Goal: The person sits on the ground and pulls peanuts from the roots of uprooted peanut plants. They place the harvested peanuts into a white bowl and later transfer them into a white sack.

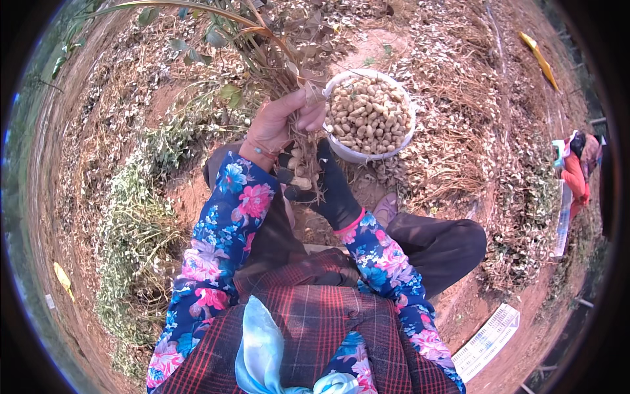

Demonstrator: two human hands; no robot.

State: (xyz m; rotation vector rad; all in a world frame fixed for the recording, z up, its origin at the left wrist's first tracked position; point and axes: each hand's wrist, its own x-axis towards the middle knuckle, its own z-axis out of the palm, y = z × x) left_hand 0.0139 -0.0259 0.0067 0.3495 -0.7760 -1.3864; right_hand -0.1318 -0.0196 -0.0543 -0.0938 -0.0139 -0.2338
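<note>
My bare left hand (280,120) grips a bunch of uprooted peanut plants (273,64) by the lower stems. Their leafy tops reach up and away from me, and the roots hang towards my lap. My right hand (334,184), in a dark glove, is cupped around a cluster of peanuts (299,170) among those roots, its fingers showing behind and beside the pods. Just beyond the right hand stands a white bucket (362,156), filled with picked peanuts (369,115) close to its rim.
Dried peanut plants (453,162) cover the ground to the right, and greener ones (133,236) lie at my left. My bent legs (433,246) flank the work. White plastic crates (487,340) lie at the lower right. Another person (578,170) is at the far right.
</note>
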